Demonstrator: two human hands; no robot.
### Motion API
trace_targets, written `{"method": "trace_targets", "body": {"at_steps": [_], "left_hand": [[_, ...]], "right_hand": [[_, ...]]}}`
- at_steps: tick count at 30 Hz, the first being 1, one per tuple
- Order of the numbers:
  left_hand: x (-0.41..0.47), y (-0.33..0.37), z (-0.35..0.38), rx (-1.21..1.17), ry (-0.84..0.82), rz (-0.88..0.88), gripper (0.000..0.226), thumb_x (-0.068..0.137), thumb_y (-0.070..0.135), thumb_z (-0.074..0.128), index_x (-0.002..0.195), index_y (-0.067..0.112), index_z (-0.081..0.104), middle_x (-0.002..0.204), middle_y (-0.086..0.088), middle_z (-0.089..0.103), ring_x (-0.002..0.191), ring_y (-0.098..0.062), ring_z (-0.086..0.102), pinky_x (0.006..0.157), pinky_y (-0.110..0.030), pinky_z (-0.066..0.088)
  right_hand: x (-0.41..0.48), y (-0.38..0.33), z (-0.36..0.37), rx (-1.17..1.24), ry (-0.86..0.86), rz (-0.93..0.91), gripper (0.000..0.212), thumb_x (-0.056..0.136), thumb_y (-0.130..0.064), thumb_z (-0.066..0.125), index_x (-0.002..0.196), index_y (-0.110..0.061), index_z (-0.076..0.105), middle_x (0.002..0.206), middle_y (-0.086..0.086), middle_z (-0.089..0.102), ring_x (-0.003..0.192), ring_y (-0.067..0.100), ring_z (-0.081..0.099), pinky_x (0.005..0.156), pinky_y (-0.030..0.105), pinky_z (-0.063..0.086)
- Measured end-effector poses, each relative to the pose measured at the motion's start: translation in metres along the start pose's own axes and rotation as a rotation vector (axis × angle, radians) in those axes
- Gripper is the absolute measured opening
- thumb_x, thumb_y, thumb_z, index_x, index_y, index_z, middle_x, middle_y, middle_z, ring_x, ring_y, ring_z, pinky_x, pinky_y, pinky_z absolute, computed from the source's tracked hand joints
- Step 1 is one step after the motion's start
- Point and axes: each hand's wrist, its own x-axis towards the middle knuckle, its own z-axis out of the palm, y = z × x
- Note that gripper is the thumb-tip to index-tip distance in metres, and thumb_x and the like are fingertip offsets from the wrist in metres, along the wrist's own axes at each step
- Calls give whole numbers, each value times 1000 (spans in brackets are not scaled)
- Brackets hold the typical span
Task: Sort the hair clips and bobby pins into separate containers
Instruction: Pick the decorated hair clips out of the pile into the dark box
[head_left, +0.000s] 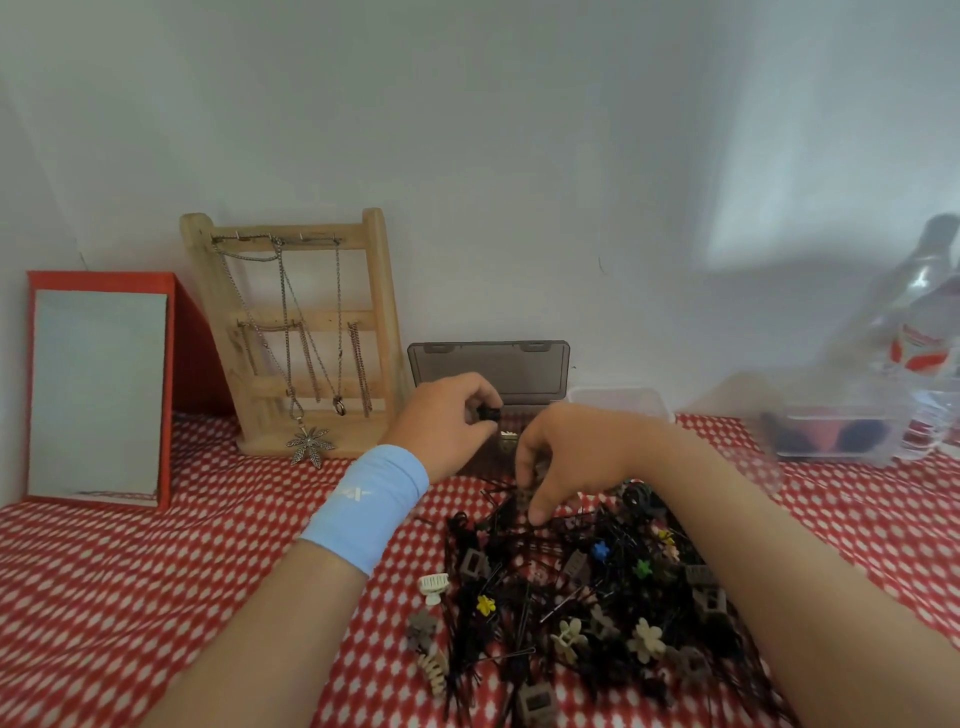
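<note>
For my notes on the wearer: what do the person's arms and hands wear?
A light blue wristband with a small white mark circles the wrist of the left hand. The right hand has none. No sleeves or rings show.

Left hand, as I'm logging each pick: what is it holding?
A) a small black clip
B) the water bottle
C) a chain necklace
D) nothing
A: the left hand pinches a small black clip at its fingertips, in front of the grey lid.
</note>
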Motion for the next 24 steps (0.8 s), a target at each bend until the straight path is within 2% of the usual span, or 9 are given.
{"method": "trace_targets", "body": {"at_steps": [3,5,8,10,12,14,16,20,24], "left_hand": [[-5,-3,2,2,-16,21,17,86,24,70,102,28,67,89,16,58,78,1,54,61,-2,36],[-5,-6,1,-5,4,29,17,87,21,70,102,28,69,86,18,57,76,-1,54,62,-1,37],[2,-10,2,-11,68,25,19,87,18,70,104,27,72,93,13,58,80,-2,54,68,-6,38],[9,-12,2,-53,106,6,24,87,15,70,109,25,72,100,8,60,87,-8,57,80,-19,47],[13,-12,1,-79,61,-1,36,87,14,70,122,24,67,110,6,62,94,-8,60,90,-26,49],[12,-13,0,-70,-12,10,46,88,15,69,132,26,60,121,7,62,100,-6,59,95,-27,49],[7,-14,-1,-40,-17,43,44,89,15,68,131,27,61,119,8,62,101,-6,59,95,-29,50],[-17,-9,-15,9,-77,80,16,89,21,68,101,30,71,96,14,61,84,-1,58,77,-19,47],[-39,-6,-32,16,-392,31,3,86,34,72,87,32,74,78,21,65,72,6,58,62,-8,39]], "right_hand": [[-4,0,-5,99,5,-13,25,75,-24,88,91,-20,70,55,-14,67,47,3,60,54,11,44],[-5,0,-5,191,58,-36,18,80,-21,85,89,-18,70,56,-9,69,45,5,59,51,14,44],[3,4,-3,302,353,-37,9,87,-21,79,93,-19,73,60,-7,70,52,10,64,54,17,49],[12,9,-1,265,602,-2,11,89,-24,76,100,-22,75,80,-10,73,71,10,67,65,15,48],[16,13,2,181,690,26,26,92,-22,72,118,-24,72,111,-8,71,98,9,63,84,15,45],[16,16,4,179,596,26,48,92,-20,72,138,-26,61,130,-6,65,112,11,59,98,21,42],[14,17,4,139,515,16,55,92,-19,72,143,-28,56,131,-6,63,106,9,58,100,21,42],[9,8,0,40,562,-65,25,94,-16,68,116,-27,74,107,-17,69,86,-7,57,79,5,45],[4,-13,6,-24,238,-187,13,88,-18,75,94,-29,78,84,-24,67,80,-9,64,80,12,52]]}}
